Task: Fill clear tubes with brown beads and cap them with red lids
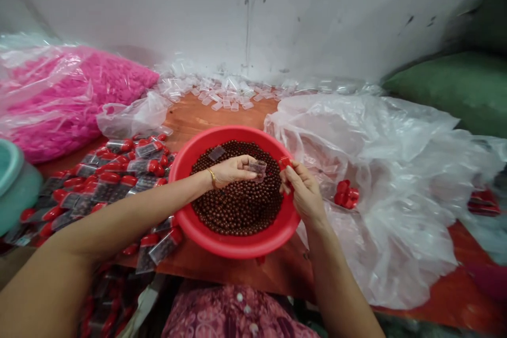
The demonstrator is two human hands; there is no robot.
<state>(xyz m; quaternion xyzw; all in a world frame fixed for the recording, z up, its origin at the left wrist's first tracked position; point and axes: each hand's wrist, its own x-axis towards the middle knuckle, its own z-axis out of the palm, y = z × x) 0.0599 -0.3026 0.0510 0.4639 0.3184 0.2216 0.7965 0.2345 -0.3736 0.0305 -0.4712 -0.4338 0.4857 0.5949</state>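
Note:
Over a red basin [237, 248] of small brown balls [233, 206], my left hand [233, 170] pinches a small clear plastic container [258, 170], its contents hard to make out. My right hand [303, 187], at the basin's right rim, grips a small red cap [284, 162] between thumb and fingers. The container and the cap are apart. Another clear container [216, 153] lies on the balls behind my left hand.
Filled containers with red caps [106, 179] are heaped left of the basin. Loose clear containers [227, 96] lie by the wall. Red caps [347, 194] rest on a plastic bag [380, 169] at right. Pink pieces in a bag [75, 95] and a teal tub [18, 185] stand left.

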